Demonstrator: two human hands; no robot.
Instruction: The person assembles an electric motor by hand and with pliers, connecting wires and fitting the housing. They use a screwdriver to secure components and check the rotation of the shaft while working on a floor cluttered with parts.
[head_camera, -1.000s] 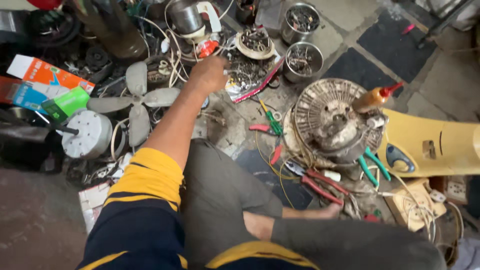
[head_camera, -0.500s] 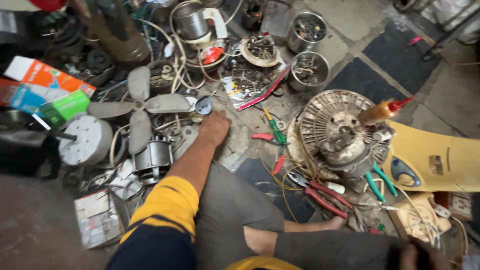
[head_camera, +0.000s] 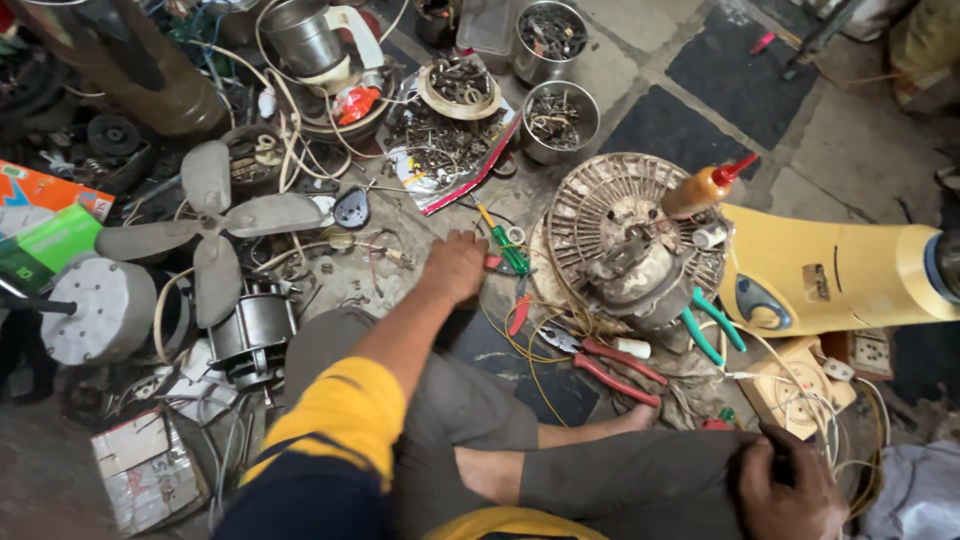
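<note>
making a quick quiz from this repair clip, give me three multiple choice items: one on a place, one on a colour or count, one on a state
1. Where is the left hand?
A. on the floor by the green-handled screwdriver
B. inside a metal tin
C. on the fan blade

2. What colour are the handles of the pliers lying by the bare foot?
A. blue
B. red
C. white

3. How does the fan motor stand?
A. sealed in a box
B. hanging from a wall
C. exposed on its round grille, with no blade on it

Answers:
1 A, the hand rests on the floor beside that screwdriver.
2 B, both handles show red.
3 C, the bare motor sits on the grille, and the grey fan blade lies apart.
</note>
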